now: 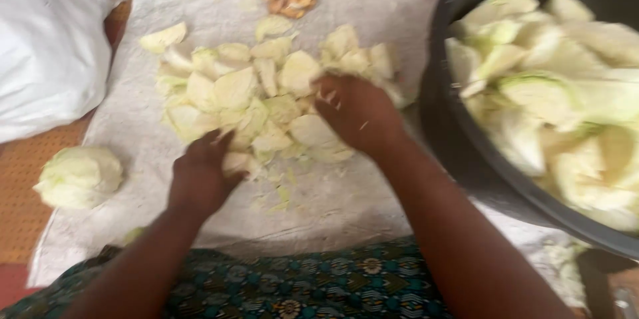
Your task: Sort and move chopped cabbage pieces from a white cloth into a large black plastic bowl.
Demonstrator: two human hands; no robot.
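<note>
Two bare hands, left hand (200,176) and right hand (356,113), press loosely cupped into a pile of cabbage pieces (266,93) on a white cloth (333,199), beside a black basin (466,172) already heaped, one cabbage chunk (78,177) left uncut.

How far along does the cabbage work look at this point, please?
Done: the black bowl on the right is already heaped with cut cabbage chunks. In hand: the left hand and right hand are both down in the pile of pieces on the white cloth; each grip is too blurred to judge. Left: that pile, plus a cabbage part lying uncut at the cloth's left edge.
</note>
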